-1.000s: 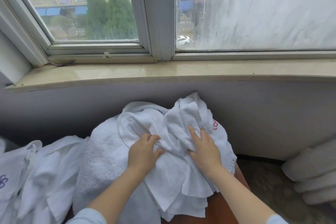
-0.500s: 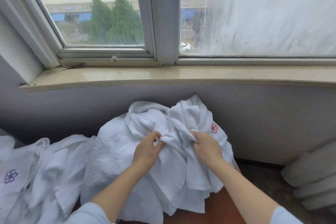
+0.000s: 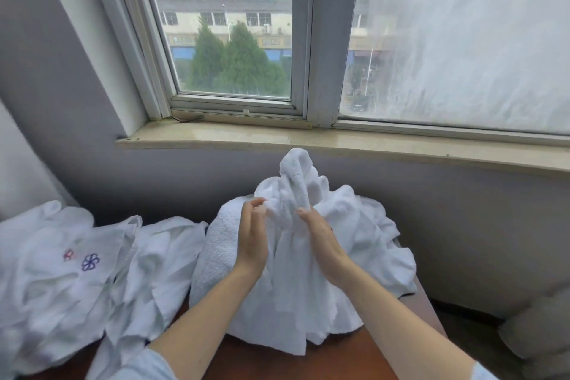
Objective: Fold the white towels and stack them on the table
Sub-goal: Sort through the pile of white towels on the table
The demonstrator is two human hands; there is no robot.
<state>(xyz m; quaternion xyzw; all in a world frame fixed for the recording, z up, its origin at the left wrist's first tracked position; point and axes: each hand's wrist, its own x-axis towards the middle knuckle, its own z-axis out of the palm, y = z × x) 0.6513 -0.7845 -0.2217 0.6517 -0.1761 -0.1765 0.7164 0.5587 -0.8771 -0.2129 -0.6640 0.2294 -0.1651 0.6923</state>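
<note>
My left hand [image 3: 251, 239] and right hand [image 3: 322, 239] each pinch a bunched white towel [image 3: 296, 182], fingers curled into the cloth, holding it up between them. It hangs over a heap of towels [image 3: 373, 234] on the brown worktop [image 3: 339, 355]. More crumpled towels [image 3: 55, 281] lie to the left, below the windowsill [image 3: 370, 145].

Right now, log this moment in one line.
left hand: grips towel | right hand: grips towel | towel: bunched, held above pile

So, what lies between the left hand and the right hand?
A bunched white towel, raised above the pile: the left hand and the right hand both grip it, as the head view shows.
</note>
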